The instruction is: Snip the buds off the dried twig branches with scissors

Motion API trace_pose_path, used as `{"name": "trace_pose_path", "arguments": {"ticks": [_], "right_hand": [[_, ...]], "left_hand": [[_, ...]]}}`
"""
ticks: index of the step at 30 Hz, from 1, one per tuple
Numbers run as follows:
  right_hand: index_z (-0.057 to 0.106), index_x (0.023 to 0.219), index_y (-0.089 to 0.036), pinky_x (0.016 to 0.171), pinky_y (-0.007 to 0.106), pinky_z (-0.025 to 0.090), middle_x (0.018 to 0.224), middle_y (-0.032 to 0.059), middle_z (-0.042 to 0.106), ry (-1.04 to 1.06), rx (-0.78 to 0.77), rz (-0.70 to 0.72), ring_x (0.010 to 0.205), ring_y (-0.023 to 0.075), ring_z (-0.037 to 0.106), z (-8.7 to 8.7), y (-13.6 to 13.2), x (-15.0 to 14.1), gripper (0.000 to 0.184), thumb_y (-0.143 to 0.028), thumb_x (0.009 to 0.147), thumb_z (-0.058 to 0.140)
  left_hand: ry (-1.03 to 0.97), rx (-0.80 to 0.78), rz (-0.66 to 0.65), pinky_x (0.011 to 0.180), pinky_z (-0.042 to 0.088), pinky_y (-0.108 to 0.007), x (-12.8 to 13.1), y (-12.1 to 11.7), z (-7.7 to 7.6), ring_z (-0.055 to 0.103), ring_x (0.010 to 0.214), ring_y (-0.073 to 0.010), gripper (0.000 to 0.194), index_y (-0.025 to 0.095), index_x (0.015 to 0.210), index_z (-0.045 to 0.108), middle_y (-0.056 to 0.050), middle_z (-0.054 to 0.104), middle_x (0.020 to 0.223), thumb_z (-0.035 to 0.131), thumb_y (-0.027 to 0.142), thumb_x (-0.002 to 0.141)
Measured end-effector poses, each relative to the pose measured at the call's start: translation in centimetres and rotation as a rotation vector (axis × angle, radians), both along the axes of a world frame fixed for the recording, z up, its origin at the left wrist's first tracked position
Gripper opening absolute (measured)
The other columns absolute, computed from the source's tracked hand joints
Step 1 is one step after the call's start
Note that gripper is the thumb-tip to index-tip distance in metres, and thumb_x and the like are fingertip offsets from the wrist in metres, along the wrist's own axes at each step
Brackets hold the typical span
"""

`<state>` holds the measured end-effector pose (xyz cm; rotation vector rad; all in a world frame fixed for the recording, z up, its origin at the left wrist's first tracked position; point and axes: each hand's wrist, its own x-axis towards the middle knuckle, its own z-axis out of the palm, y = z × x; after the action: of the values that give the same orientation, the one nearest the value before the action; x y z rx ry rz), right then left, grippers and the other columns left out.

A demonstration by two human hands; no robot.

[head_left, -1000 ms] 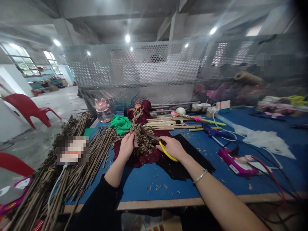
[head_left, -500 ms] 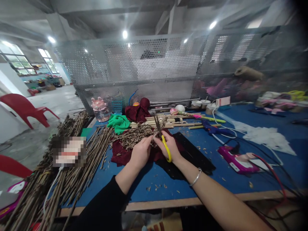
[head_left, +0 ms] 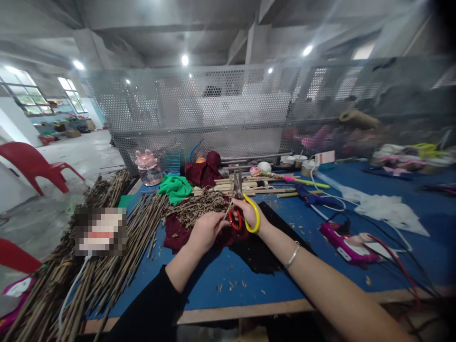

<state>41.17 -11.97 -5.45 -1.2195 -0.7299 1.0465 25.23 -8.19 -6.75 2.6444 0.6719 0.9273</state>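
My right hand [head_left: 248, 212] is closed round a pair of scissors [head_left: 257, 213] with one yellow and one red handle loop. Their blades point up and away, over the far side of the pile. Close beside it on the left, my left hand [head_left: 205, 232] pinches a thin dry twig [head_left: 230, 207], which reaches up toward my right fingers. Behind both hands, a heap of short dry twigs [head_left: 199, 206] lies on a maroon cloth [head_left: 173, 238]. A black cloth [head_left: 261, 254] lies below my right hand.
Long dry stalks [head_left: 128, 251] cover the table's left side. A green cloth [head_left: 175, 189] and a clear bottle [head_left: 148, 168] with a pink lid stand behind. Rightward are a blue glue gun [head_left: 315, 195], a purple power strip [head_left: 349, 244] with cables, and white plastic [head_left: 392, 211].
The scissors have turned in my right hand, so the red loop now shows below the yellow one. My left hand has shifted slightly down and left. The view has tilted a little.
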Motion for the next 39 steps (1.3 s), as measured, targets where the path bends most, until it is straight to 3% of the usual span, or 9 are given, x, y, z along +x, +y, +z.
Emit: {"name": "trace_pose_path", "arguments": {"ticks": [5, 9, 16, 19, 22, 26, 31, 34, 39], "right_hand": [[0.053, 0.061, -0.014, 0.033, 0.017, 0.036, 0.041, -0.0035, 0.049, 0.024, 0.004, 0.016, 0.034, 0.0068, 0.043, 1.0, 1.3, -0.2, 0.021, -0.033, 0.064, 0.06], [0.053, 0.063, -0.015, 0.034, 0.018, 0.037, 0.044, -0.0027, 0.051, 0.061, 0.042, -0.024, 0.036, 0.0067, 0.042, 0.3, 1.4, -1.1, 0.02, -0.034, 0.063, 0.059], [0.052, 0.064, -0.015, 0.037, 0.018, 0.04, 0.047, -0.0039, 0.05, 0.066, 0.087, -0.042, 0.038, 0.0063, 0.043, -0.9, 0.9, -0.4, 0.024, -0.037, 0.064, 0.062], [0.054, 0.069, -0.015, 0.037, 0.019, 0.039, 0.052, -0.0032, 0.053, 0.037, 0.086, 0.071, 0.038, 0.0064, 0.043, -0.7, 0.2, -0.5, 0.025, -0.037, 0.064, 0.064], [0.054, 0.084, -0.017, 0.038, 0.018, 0.037, 0.055, -0.0054, 0.054, -0.111, 0.146, 0.244, 0.039, 0.0062, 0.043, -0.2, -0.7, -1.3, 0.027, -0.034, 0.066, 0.065], [0.052, 0.087, -0.017, 0.04, 0.018, 0.036, 0.057, -0.0049, 0.054, -0.281, 0.159, 0.363, 0.041, 0.0067, 0.044, 0.3, -1.2, -2.5, 0.028, -0.033, 0.068, 0.064], [0.049, 0.092, -0.017, 0.042, 0.021, 0.038, 0.06, -0.0036, 0.056, -0.267, 0.136, 0.244, 0.043, 0.0081, 0.045, -0.1, -0.8, -3.2, 0.03, -0.036, 0.07, 0.059], [0.051, 0.089, -0.018, 0.05, 0.023, 0.041, 0.062, -0.0035, 0.055, -0.292, 0.16, 0.146, 0.05, 0.0101, 0.049, -0.2, -0.7, -3.1, 0.03, -0.037, 0.069, 0.061], [0.055, 0.088, -0.017, 0.059, 0.024, 0.04, 0.067, -0.0029, 0.055, -0.431, 0.176, 0.109, 0.059, 0.0113, 0.049, 0.0, -1.0, -2.6, 0.033, -0.03, 0.06, 0.067]], "left_hand": [[0.175, 0.101, -0.041, 0.069, 0.044, -0.025, 0.4, 0.4, 1.6, 0.057, 0.074, -0.0151, 0.028, 0.017, 0.085, 0.064, -0.006, 0.063, 0.076, 0.044, 0.036, 0.086], [0.202, 0.069, 0.001, 0.063, 0.042, -0.023, 0.2, 0.4, 1.1, 0.057, 0.066, -0.0147, 0.03, 0.017, 0.073, 0.064, -0.005, 0.062, 0.068, 0.045, 0.037, 0.085], [-0.063, -0.131, 0.112, 0.07, 0.044, -0.024, -0.7, 0.3, 0.4, 0.06, 0.072, -0.0146, 0.025, 0.019, 0.079, 0.065, -0.004, 0.067, 0.077, 0.046, 0.034, 0.085], [-0.234, -0.233, 0.165, 0.076, 0.045, -0.025, -0.8, 0.4, 0.9, 0.06, 0.078, -0.0149, 0.025, 0.018, 0.088, 0.065, -0.006, 0.067, 0.086, 0.048, 0.035, 0.083], [-0.336, -0.423, 0.177, 0.07, 0.046, -0.025, -0.6, 0.7, 1.2, 0.059, 0.072, -0.0141, 0.034, 0.015, 0.104, 0.061, -0.005, 0.067, 0.086, 0.053, 0.037, 0.079], [-0.424, -0.686, 0.033, 0.063, 0.046, -0.023, -0.3, 0.8, 1.3, 0.057, 0.065, -0.013, 0.032, 0.012, 0.088, 0.065, -0.003, 0.066, 0.076, 0.057, 0.041, 0.075], [-0.632, -1.022, 0.0, 0.055, 0.047, -0.025, 0.0, 0.9, 0.9, 0.057, 0.055, -0.0131, 0.039, 0.011, 0.088, 0.063, -0.004, 0.065, 0.069, 0.06, 0.046, 0.071], [-0.777, -1.006, 0.07, 0.057, 0.046, -0.022, 0.0, 1.2, 0.6, 0.056, 0.057, -0.0113, 0.036, 0.011, 0.082, 0.061, -0.003, 0.063, 0.068, 0.062, 0.044, 0.069], [-0.863, -1.016, 0.179, 0.042, 0.034, -0.017, -0.2, 1.9, 0.4, 0.042, 0.041, -0.0051, 0.037, 0.012, 0.065, 0.054, 0.004, 0.052, 0.052, 0.064, 0.047, 0.067]]}}
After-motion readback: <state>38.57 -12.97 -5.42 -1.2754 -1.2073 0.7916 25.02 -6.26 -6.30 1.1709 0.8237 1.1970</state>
